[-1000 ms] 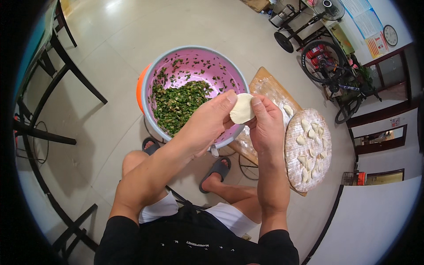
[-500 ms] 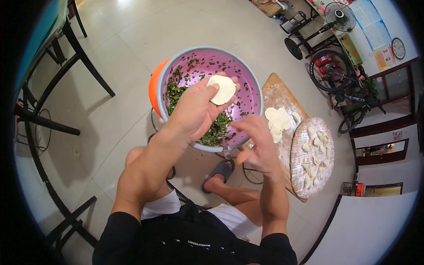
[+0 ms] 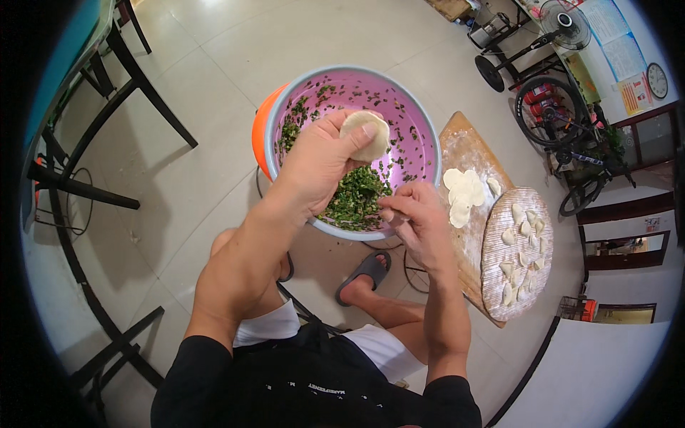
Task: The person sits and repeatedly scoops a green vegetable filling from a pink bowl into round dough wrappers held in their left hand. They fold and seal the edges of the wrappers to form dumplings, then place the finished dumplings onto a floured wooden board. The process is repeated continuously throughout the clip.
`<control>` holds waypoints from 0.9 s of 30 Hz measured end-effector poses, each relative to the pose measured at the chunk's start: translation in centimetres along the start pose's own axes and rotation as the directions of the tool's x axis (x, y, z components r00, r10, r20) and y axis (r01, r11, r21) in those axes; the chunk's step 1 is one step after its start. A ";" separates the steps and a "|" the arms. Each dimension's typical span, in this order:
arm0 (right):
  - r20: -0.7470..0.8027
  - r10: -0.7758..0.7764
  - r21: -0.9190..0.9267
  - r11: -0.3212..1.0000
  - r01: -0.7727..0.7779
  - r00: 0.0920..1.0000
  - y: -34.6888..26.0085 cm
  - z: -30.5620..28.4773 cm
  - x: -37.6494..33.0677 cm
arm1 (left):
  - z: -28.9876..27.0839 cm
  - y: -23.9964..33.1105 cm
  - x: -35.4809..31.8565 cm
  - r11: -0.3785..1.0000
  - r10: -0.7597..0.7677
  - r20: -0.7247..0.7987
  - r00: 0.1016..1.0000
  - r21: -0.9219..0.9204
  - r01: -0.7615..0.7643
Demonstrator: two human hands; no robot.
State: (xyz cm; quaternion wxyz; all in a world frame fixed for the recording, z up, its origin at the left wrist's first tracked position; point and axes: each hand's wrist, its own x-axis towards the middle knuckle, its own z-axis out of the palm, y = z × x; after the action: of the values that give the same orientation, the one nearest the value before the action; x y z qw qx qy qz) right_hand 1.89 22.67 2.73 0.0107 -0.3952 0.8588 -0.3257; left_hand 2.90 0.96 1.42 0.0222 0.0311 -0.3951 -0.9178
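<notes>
My left hand (image 3: 317,160) pinches a round, pale dumpling wrapper (image 3: 378,145) over the basin, its thumb lying across the dough. At the near right rim, the fingers of my right hand (image 3: 424,222) are closed around the handle of a metal spoon, which they mostly hide. The spoon's lower end is out of sight by the chopped green filling (image 3: 358,201). That filling is heaped at the near side of a pink-lined basin (image 3: 432,143), with scraps clinging to its inner wall.
A floured wooden board (image 3: 457,135) at the right carries overlapping wrappers (image 3: 465,194). Over its near edge lies a round ribbed tray (image 3: 492,282) with several folded dumplings (image 3: 508,237). An orange container (image 3: 264,135) shows beside the basin. Black chair legs (image 3: 153,100) stand at left.
My right hand has come down to the basin rim and closed on the spoon handle. The wrapper in my left hand is tilted more, with the thumb further over it. The view has shifted slightly.
</notes>
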 end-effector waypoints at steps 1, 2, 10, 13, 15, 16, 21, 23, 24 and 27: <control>-0.030 0.045 0.023 0.999 -0.045 0.999 0.1 0.0 0.0 | 0.3 -0.3 -0.2 1.000 -0.014 0.004 1.000 -0.002 0.014; 0.014 0.007 0.023 1.000 -0.007 1.000 0.1 -0.1 0.0 | 0.6 -0.5 -0.3 1.000 -0.028 0.008 1.000 -0.005 0.029; 0.217 -0.217 0.016 0.976 0.219 0.952 -0.1 -1.0 -0.1 | 1.3 -1.8 -0.4 0.772 -0.154 0.190 0.970 -0.590 0.238; 0.226 -0.293 0.025 0.955 0.295 0.929 -0.5 -1.5 0.1 | 0.9 -2.4 -0.4 0.628 -0.097 0.327 0.940 -0.713 0.313; 0.176 -0.278 0.120 0.958 0.260 0.944 -0.4 -1.8 0.0 | 1.0 -2.4 -0.5 0.605 -0.053 0.363 0.930 -0.730 0.320; 0.152 -0.267 0.165 0.956 0.241 0.952 -0.4 -2.0 -0.2 | 1.1 -2.4 -0.5 0.592 -0.031 0.383 0.923 -0.738 0.325; -0.267 -0.274 -0.095 0.962 0.257 0.924 -2.3 -0.9 0.2 | 2.0 -2.2 -0.8 0.559 0.004 0.390 0.921 -0.765 0.321; -0.308 -0.279 -0.161 0.958 0.239 0.910 -3.4 -0.9 1.1 | 2.6 -1.7 -1.1 0.597 -0.007 0.402 0.916 -0.733 0.326; -0.321 -0.270 -0.181 0.958 0.222 0.908 -3.7 -0.8 1.5 | 2.8 -1.4 -1.4 0.629 -0.019 0.395 0.919 -0.709 0.318; -0.332 -0.209 -0.166 0.973 0.161 0.920 -3.7 -0.3 3.0 | 3.1 -0.7 -2.2 0.643 -0.112 0.402 0.909 -0.668 0.375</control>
State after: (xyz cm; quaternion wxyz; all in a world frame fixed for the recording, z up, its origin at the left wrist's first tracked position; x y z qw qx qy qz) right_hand 2.23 19.04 5.81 -0.1990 -0.4107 0.8260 -0.3308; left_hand 4.82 3.87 3.09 -0.1580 -0.0783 0.0152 -0.9842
